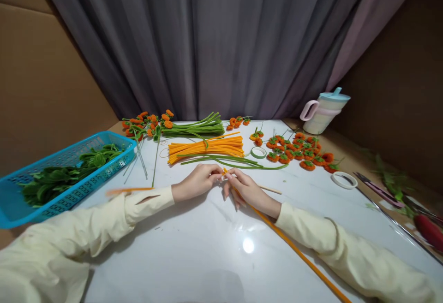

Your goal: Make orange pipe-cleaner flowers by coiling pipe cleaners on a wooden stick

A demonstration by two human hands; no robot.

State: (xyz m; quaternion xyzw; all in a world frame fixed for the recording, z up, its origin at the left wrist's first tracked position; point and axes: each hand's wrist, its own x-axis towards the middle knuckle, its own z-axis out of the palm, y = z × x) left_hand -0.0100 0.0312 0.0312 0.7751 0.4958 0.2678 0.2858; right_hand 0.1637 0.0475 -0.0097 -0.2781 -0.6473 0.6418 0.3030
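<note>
My left hand (200, 182) and my right hand (251, 193) meet over the middle of the white table, fingertips pinched together on an orange pipe cleaner (294, 246). From beneath my right hand it runs in a long line to the lower right. A small bent orange bit pokes up between the fingertips; its exact shape is hidden. A blurred orange strand (129, 190) shows beside my left forearm; whether it is the same piece I cannot tell. A thin wooden stick (272, 190) shows behind my right wrist.
Behind my hands lie bundles of orange pipe cleaners (207, 148) and green pipe cleaners (195, 129). Orange fuzzy flowers (294, 150) spread right, near green tape (258, 152). A blue basket (69, 201) of leaves stands left; white tape (344, 180), pliers (379, 191) and a cup (323, 114) sit right.
</note>
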